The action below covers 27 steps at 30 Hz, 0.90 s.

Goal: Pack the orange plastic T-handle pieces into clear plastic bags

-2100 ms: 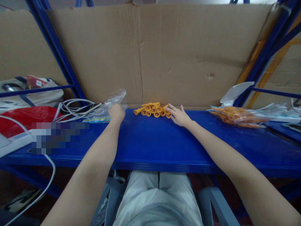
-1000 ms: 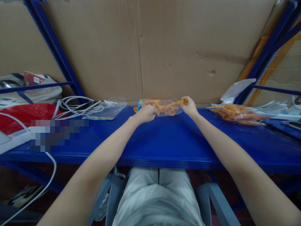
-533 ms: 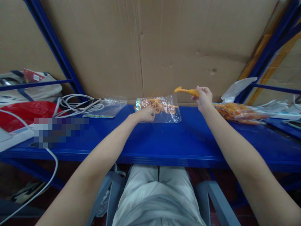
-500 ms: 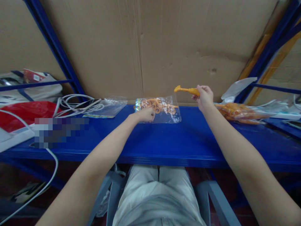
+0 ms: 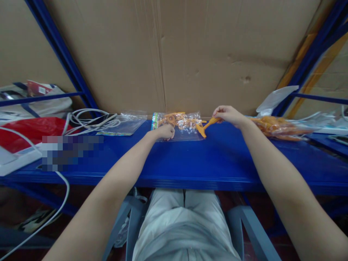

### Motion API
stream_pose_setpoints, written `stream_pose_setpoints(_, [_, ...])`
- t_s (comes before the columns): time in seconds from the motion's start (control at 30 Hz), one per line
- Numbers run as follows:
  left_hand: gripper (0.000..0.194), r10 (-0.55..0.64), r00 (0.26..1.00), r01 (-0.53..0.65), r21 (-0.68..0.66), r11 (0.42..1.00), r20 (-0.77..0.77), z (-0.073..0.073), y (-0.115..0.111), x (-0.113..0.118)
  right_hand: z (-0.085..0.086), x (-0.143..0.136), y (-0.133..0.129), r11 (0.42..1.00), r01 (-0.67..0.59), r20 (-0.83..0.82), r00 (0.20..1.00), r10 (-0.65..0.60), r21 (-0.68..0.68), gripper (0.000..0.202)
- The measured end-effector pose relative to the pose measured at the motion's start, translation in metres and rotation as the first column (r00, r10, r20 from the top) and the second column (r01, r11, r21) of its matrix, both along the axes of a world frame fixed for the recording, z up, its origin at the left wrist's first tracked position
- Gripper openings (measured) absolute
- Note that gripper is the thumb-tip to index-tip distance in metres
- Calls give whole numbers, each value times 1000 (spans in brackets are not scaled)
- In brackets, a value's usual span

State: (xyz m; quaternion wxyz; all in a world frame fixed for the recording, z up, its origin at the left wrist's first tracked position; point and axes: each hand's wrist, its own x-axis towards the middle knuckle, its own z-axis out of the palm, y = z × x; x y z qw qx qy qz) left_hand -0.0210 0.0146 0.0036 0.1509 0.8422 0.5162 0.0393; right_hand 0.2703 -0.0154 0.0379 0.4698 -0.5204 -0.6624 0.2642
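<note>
My left hand [image 5: 166, 132] is closed on the near left part of a clear plastic bag [image 5: 187, 136], which lies flat on the blue table. Orange plastic pieces [image 5: 181, 119], some of them ring-shaped, are inside it, and a colourful label strip runs along its left end. In my right hand [image 5: 227, 114], fingers pinch one end of a long, narrow orange plastic piece [image 5: 208, 125]. Its flared far end points down and left, at the right edge of the bag; whether it touches the bag I cannot tell.
To the right sits another clear bag full of orange pieces [image 5: 274, 127]. A flat clear bag [image 5: 125, 125], coiled white cable [image 5: 89, 112] and a red bag [image 5: 38, 130] lie to the left. Behind the blue table [image 5: 190, 163] stands a cardboard wall [image 5: 190, 58] between blue posts.
My right hand has moved left and down, tilting the orange piece so its flared end dropped to the bag's right edge. My left hand and the bag have shifted slightly left.
</note>
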Motion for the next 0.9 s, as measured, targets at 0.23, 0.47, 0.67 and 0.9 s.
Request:
stream_pose_setpoints(0.23, [17,19,1000,-19,10,1000,12,-1,5,-5,-4,1,2,985,84,31,996,-81,-149,16])
stream_pose_setpoints(0.47, [14,20,1000,-20,-2,1000,19,0,4,-4,-11,4,8,970,23,-47,998,-35,-240,15])
stream_pose_setpoints(0.67, [14,15,1000,-15,4,1000,-5,-1,6,-5,-4,-12,-5,925,67,-102,988,-113,-375,12])
stream_pose_setpoints(0.9, [15,28,998,-25,52,998,-58,-1,7,-5,-6,-12,-3,897,-6,-280,951,-131,-441,15])
